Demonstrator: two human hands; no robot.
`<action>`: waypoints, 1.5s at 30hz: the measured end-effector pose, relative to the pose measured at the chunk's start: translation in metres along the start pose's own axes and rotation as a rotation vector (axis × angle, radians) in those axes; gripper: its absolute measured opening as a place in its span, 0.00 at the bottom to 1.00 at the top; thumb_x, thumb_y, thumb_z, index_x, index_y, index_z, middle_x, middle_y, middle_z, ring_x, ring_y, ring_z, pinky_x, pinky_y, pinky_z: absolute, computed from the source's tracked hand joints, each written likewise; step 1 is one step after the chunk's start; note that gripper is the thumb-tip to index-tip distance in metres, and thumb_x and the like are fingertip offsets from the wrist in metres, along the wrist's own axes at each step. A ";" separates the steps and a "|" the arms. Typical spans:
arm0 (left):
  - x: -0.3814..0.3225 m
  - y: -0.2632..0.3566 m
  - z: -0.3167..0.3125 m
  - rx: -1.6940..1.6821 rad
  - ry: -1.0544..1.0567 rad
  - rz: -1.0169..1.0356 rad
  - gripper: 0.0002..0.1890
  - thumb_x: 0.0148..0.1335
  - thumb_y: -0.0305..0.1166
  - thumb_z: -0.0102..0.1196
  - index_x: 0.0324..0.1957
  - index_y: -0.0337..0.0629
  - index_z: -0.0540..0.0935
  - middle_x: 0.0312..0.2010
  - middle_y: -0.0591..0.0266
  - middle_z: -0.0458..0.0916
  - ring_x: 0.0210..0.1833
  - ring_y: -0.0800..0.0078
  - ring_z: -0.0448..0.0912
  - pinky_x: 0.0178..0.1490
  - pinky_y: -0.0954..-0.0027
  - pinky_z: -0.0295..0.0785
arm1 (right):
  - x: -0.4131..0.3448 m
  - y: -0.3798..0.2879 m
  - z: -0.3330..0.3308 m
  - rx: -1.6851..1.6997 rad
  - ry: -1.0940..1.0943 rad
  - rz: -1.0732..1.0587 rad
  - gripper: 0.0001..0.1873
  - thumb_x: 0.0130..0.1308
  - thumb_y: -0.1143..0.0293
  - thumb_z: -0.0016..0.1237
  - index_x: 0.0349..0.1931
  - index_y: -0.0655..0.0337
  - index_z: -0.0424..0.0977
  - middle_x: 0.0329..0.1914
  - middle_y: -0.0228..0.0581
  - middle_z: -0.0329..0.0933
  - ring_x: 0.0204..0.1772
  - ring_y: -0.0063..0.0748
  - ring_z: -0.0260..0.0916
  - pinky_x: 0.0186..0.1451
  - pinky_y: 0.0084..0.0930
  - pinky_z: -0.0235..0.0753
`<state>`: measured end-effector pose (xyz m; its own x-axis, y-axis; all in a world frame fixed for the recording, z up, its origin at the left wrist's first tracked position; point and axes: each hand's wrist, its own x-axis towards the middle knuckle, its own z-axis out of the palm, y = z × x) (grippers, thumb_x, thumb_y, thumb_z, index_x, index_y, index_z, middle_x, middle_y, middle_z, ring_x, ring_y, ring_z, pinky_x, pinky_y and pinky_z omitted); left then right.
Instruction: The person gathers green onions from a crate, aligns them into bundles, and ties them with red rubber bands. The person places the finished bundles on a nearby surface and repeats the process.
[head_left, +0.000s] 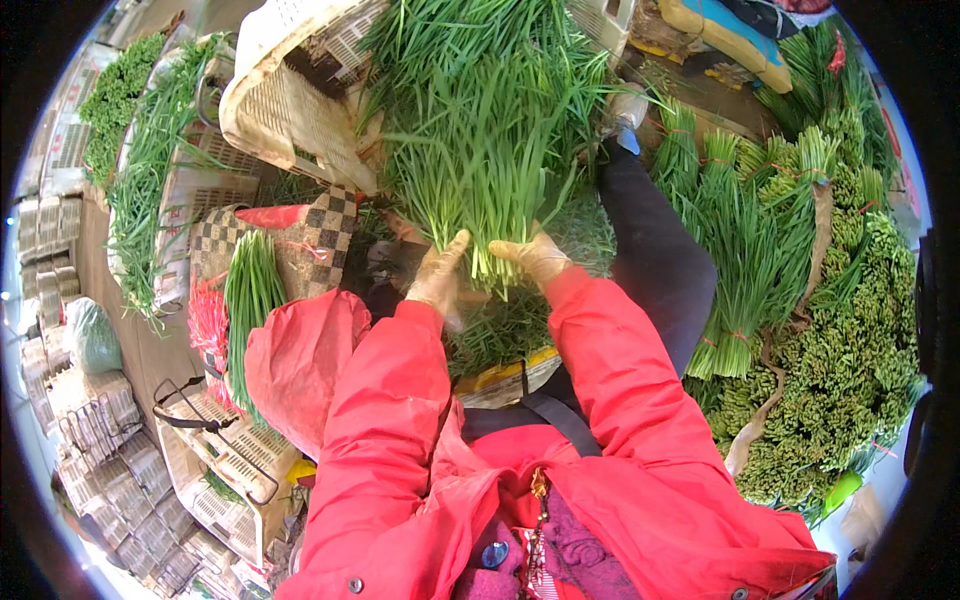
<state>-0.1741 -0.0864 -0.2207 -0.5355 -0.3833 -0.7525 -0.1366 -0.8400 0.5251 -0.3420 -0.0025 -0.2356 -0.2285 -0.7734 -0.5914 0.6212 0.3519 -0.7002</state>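
A loose sheaf of Chinese chives (487, 202) fans out before me, its pale stem ends towards my body. From one side my left hand (440, 279), in a thin glove, grips the stems with the thumb on top. My right hand (536, 257), gloved too, clasps the other side near the cut ends. The fingers of both hands are partly hidden under the stems. Behind the sheaf the leaves run into a bigger heap of chives (465, 45) at a tipped cream plastic crate (300, 97). Chive scraps (499, 337) lie beneath my hands.
On the right, tied chive bundles (739, 277) lie against a large stack of bundled greens (817, 397). To the left are a checkered cloth (281, 255), a chive bundle (255, 300) and red ties (210, 315). Crates (217, 480) stand at lower left. My leg (656, 247) extends on the right.
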 end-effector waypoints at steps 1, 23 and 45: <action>0.001 -0.003 -0.002 0.036 0.088 0.010 0.53 0.50 0.51 0.68 0.71 0.45 0.51 0.69 0.52 0.55 0.61 0.47 0.69 0.50 0.36 0.72 | 0.002 0.004 0.000 0.026 -0.062 -0.052 0.41 0.49 0.82 0.65 0.64 0.63 0.58 0.56 0.41 0.74 0.58 0.36 0.71 0.63 0.31 0.69; 0.023 0.048 -0.073 0.101 0.593 0.237 0.14 0.62 0.31 0.49 0.50 0.49 0.74 0.31 0.65 0.79 0.22 0.71 0.76 0.23 0.66 0.77 | -0.047 -0.098 -0.041 0.018 0.118 -0.319 0.33 0.50 0.83 0.56 0.60 0.62 0.66 0.48 0.36 0.77 0.46 0.30 0.75 0.53 0.24 0.73; -0.054 -0.027 0.056 -0.167 -0.087 0.312 0.33 0.52 0.39 0.70 0.59 0.39 0.73 0.53 0.63 0.78 0.56 0.67 0.74 0.56 0.60 0.72 | -0.109 -0.012 0.060 -1.362 0.125 -0.050 0.57 0.51 0.62 0.61 0.72 0.65 0.33 0.58 0.62 0.69 0.51 0.58 0.74 0.51 0.39 0.76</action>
<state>-0.1881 -0.0218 -0.1720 -0.5999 -0.6029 -0.5260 0.1787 -0.7417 0.6465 -0.2797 0.0460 -0.1387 -0.3394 -0.7735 -0.5352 -0.5952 0.6172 -0.5145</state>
